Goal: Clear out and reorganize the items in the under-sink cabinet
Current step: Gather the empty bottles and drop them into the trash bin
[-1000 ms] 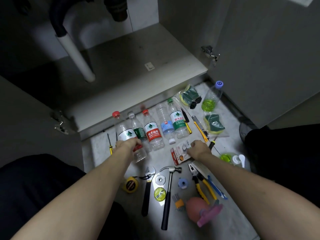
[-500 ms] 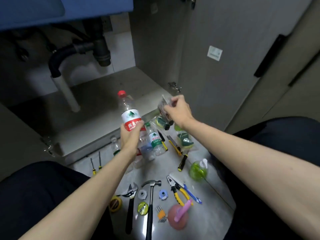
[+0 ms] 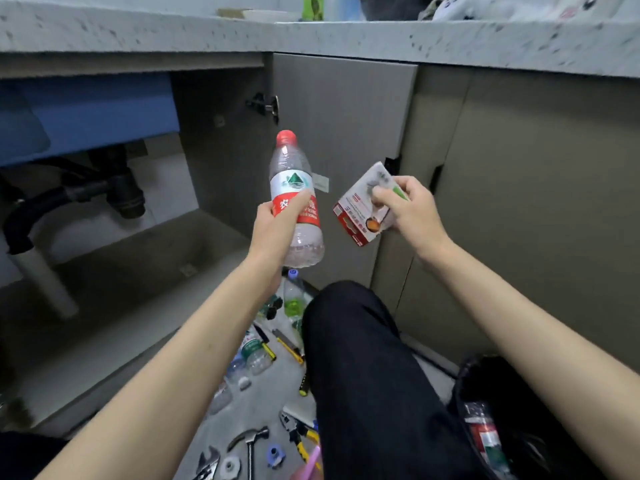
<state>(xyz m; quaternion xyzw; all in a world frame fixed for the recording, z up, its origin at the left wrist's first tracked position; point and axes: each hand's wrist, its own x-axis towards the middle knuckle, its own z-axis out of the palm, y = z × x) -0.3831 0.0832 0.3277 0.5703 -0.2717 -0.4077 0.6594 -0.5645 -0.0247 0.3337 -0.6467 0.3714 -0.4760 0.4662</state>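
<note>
My left hand (image 3: pixel 277 225) holds an empty clear water bottle (image 3: pixel 294 188) with a red cap and red-and-white label, upright and raised in front of the open cabinet door (image 3: pixel 346 133). My right hand (image 3: pixel 412 207) grips a small red-and-white blister pack (image 3: pixel 363 216), held just right of the bottle at the same height. The under-sink cabinet (image 3: pixel 138 258) stands open at the left with a bare floor panel. Several more bottles (image 3: pixel 254 355) lie on the floor below my arms.
A black drain trap and white pipe (image 3: pixel 45 271) hang inside the cabinet at left. Tools lie on the floor: a hammer (image 3: pixel 251 445), pliers (image 3: pixel 299 433), a utility knife (image 3: pixel 287 346), a wrench (image 3: pixel 207 462). My dark-trousered knee (image 3: pixel 356 358) rises in the middle. A black bag (image 3: pixel 491 427) sits at lower right.
Both hands have lifted their items from floor level to chest height. My view has tilted up, bringing the countertop edge into sight.
</note>
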